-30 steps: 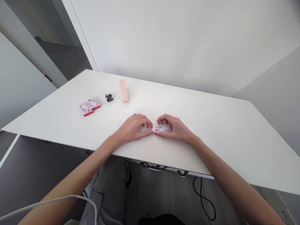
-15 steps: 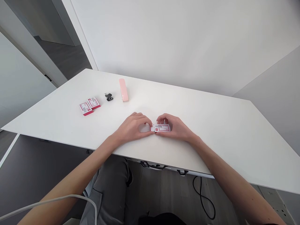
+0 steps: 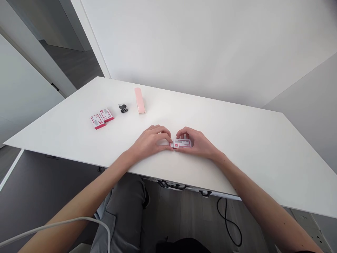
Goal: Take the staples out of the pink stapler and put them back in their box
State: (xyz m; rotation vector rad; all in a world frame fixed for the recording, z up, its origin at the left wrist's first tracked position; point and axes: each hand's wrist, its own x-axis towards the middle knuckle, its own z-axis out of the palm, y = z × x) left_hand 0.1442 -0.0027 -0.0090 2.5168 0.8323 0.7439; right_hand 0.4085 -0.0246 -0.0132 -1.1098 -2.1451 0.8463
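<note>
A small white and red box (image 3: 182,143) lies on the white table (image 3: 237,140) near its front edge. My right hand (image 3: 198,142) is curled round the box's right end, fingers pinching it. My left hand (image 3: 152,141) is closed on the box's left end, where a white inner part (image 3: 164,142) shows between its fingers. Both hands rest on the tabletop.
At the back left of the table lie two more white and red boxes (image 3: 101,118), a small black object (image 3: 123,108) and a pink stapler (image 3: 139,100). A black cable (image 3: 229,221) hangs under the table. A white cable (image 3: 65,225) crosses the lower left.
The hands and the box have hardly moved; the left fingers have shifted a little at the box's left end.
</note>
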